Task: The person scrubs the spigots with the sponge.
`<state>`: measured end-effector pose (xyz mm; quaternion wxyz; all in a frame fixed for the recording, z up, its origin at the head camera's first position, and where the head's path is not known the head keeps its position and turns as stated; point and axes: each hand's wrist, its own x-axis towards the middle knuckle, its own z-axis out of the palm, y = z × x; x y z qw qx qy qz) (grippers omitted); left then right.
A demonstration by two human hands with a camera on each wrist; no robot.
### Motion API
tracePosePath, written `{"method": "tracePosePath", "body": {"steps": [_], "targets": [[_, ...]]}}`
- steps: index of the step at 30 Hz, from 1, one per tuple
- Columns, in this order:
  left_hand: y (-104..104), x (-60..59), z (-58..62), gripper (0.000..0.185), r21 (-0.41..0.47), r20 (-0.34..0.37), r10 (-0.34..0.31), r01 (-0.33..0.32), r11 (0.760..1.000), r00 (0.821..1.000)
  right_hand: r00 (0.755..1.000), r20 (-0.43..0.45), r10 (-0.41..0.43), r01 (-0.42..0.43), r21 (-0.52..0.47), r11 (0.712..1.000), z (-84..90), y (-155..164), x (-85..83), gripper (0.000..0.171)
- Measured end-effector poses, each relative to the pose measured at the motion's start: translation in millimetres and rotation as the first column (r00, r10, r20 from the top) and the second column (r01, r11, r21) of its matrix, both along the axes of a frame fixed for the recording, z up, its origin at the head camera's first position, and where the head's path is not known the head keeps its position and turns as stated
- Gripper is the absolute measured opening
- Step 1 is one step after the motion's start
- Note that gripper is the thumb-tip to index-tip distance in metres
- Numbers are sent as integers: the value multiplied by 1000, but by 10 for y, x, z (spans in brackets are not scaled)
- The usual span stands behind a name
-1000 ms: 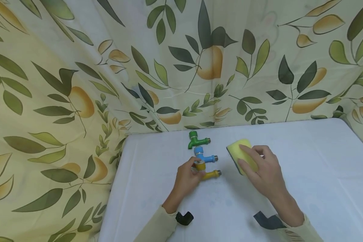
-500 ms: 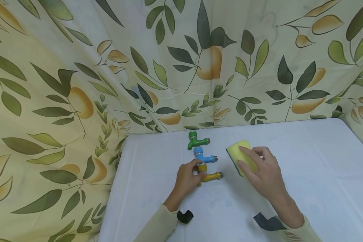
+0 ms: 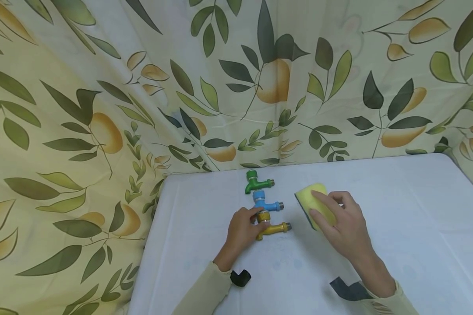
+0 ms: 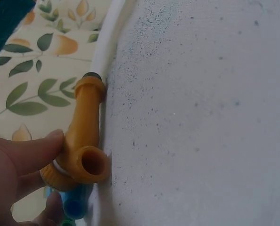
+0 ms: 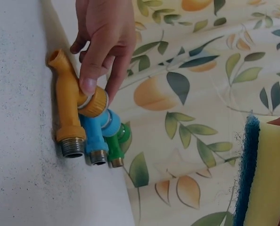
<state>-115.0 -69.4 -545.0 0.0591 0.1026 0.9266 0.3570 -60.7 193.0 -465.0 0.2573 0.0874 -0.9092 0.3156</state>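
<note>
A yellow tap (image 3: 276, 229) lies nearest me in a row on the table, its threaded end toward the right. Thumb and fingers of my left hand (image 3: 242, 229) pinch it by the round knob (image 5: 95, 102). Its open spout (image 4: 94, 162) faces the left wrist camera. Just behind it is a blue tap (image 3: 265, 204), and farther back a green tap (image 3: 258, 183). Off to the right, my right hand (image 3: 348, 223) grips a yellow sponge (image 3: 317, 203) above the table, tilted. Its dark blue scouring side (image 5: 247, 169) faces the taps in the right wrist view.
White cloth covers the table (image 3: 410, 210), and dark specks are scattered on it in the wrist views. A leaf-and-fruit patterned curtain (image 3: 236, 87) hangs along the back and left edges. Dark straps (image 3: 241, 278) show at both sleeves.
The yellow tap has shifted slightly to the right in my left hand, and its spout has come into sight. My right hand and the sponge have hardly moved.
</note>
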Motion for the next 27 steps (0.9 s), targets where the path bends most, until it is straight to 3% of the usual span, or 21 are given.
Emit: {"method": "tracePosePath", "body": {"steps": [4, 7, 12, 16, 20, 23, 27], "targets": [[-36, -69, 41, 54, 18, 9, 26, -26, 999, 1000, 1000, 1, -5, 5, -2, 1000, 1, 7, -1, 47], [-91, -169, 102, 52, 28, -23, 22, -21, 999, 999, 1000, 2, -10, 10, -2, 1000, -4, 14, 1, 47], [-198, -396, 185, 55, -113, -64, -90, 82, 990, 994, 1000, -3, -12, 12, -2, 1000, -16, 30, 2, 48], [-241, -574, 218, 72, -222, -20, -230, 220, 950, 973, 1000, -3, -16, 16, -3, 1000, -25, 39, 1, 48], [-228, -693, 239, 89, -262, 44, -333, 332, 906, 942, 1000, 5, -16, 16, -2, 1000, -28, 42, 6, 48], [-203, -738, 240, 98, -311, 56, -373, 371, 875, 926, 1000, 17, -21, 21, 3, 1000, -29, 38, 18, 48], [-172, -757, 237, 101, -379, 47, -384, 372, 847, 922, 999, 32, -27, 27, 4, 1000, -31, 33, 33, 48]]}}
